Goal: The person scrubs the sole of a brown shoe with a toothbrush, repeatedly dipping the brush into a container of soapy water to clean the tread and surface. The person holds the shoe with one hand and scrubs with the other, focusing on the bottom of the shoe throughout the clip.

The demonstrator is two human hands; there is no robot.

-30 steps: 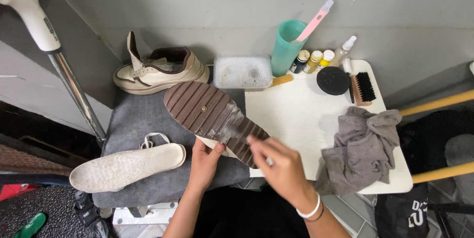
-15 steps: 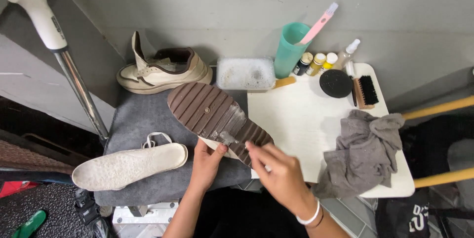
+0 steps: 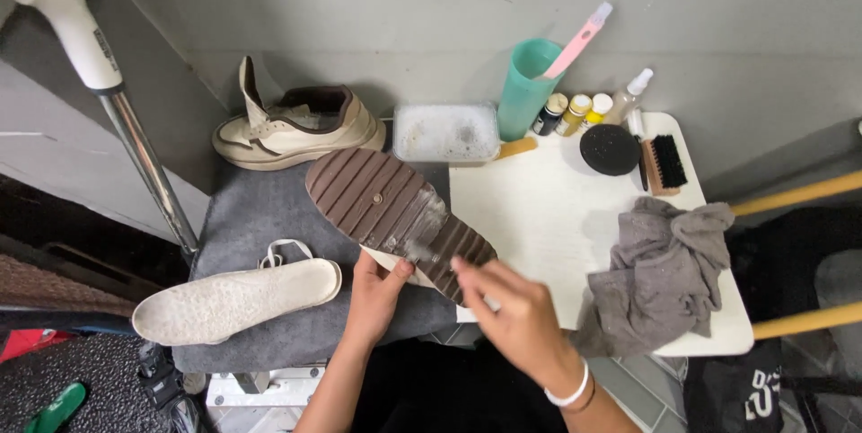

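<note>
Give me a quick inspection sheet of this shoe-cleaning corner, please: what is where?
Surface: white table beside a grey mat.
Job's things: brown-soled shoe held sole up; foam on the sole; tub of soapy water.
Clutter: second shoe, insole, grey rag, teal cup with pink brush, small bottles, black tin, shoe brush.
Hands: left hand grips the shoe's edge; right hand blurred at the sole.
Cables: nothing seen.
Surroundings: grey wall, metal pole.

bare white tabletop (image 3: 539,217) open, grey rag (image 3: 660,271) right, bottles (image 3: 575,112) behind
</note>
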